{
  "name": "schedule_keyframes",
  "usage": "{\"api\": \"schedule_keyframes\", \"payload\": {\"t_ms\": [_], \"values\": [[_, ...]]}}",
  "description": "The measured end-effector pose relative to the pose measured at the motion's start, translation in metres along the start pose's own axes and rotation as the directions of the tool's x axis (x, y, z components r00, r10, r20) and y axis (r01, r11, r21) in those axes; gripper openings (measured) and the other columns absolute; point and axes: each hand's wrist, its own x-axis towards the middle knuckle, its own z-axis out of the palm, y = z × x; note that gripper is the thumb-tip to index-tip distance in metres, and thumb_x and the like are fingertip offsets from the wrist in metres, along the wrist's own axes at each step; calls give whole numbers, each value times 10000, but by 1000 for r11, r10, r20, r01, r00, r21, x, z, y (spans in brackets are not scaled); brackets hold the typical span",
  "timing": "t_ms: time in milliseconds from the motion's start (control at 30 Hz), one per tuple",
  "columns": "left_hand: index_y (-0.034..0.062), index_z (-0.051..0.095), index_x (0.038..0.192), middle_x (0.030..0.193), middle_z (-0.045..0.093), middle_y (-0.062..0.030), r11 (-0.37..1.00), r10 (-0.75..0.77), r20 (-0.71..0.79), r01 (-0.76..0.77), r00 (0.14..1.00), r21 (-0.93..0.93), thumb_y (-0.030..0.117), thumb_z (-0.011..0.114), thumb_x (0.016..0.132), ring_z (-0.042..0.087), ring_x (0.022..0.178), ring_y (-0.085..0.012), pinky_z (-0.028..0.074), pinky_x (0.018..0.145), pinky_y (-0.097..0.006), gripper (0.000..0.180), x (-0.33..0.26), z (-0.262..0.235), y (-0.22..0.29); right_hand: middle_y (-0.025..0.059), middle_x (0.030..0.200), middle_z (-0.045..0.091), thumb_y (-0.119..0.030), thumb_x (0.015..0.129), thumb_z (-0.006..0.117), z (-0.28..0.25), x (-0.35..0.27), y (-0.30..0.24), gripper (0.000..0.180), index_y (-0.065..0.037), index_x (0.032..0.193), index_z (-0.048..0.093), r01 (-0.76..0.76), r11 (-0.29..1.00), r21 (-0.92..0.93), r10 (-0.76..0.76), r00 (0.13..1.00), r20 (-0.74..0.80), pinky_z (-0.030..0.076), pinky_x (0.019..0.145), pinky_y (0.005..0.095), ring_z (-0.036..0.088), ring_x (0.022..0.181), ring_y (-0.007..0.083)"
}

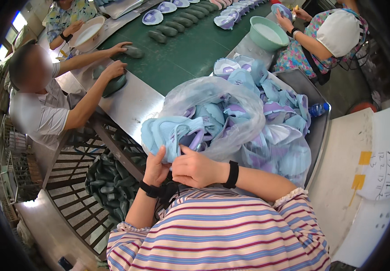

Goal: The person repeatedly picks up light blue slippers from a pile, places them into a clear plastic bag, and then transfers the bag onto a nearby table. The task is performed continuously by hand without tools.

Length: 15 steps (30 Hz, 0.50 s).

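A light blue knitted shoe upper (168, 133) with purple trim is held close to my chest. My left hand (155, 168) grips its lower edge from below, thumb up against the fabric. My right hand (195, 168) is closed on its right side near the purple lining. Just behind it, a clear plastic bag (231, 101) bulges with several more blue and purple uppers. Both wrists wear black bands.
More uppers (276, 104) are heaped on a metal table (314, 135) at right. A green conveyor belt (190, 49) carries dark shoe lasts and uppers. A person at left presses a last (113, 85); another at top right sits by a green bowl (267, 32). Dark lasts (109, 185) fill a bin below.
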Motion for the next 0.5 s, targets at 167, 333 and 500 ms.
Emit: {"api": "schedule_keyframes", "payload": {"t_ms": [167,333,500], "values": [[-31,491,1221,1178,572,-89,706,668,-206,-522,715,478,16,685,808,543,1064,-195,401,957,-326,459,-1,-19,45,31,760,605,-228,821,639,-34,5,26,133,-99,853,636,-440,801,405,535,830,-155,470,736,336,610,777,206],[-38,220,1399,1428,305,-154,441,828,-78,-560,555,702,41,581,871,344,1279,-243,245,1075,-348,644,-10,-3,81,87,1074,592,-217,761,685,-18,-48,110,353,-158,1103,617,-390,435,-812,658,753,-9,435,818,555,495,1158,312],[-4,500,1272,1239,554,-123,215,695,198,-462,691,860,9,477,883,484,1184,-210,326,1018,-300,389,-10,0,67,117,1175,546,-137,653,748,-36,-69,127,621,-156,1235,535,-678,589,-439,735,675,-56,402,918,529,405,1250,316]]}}
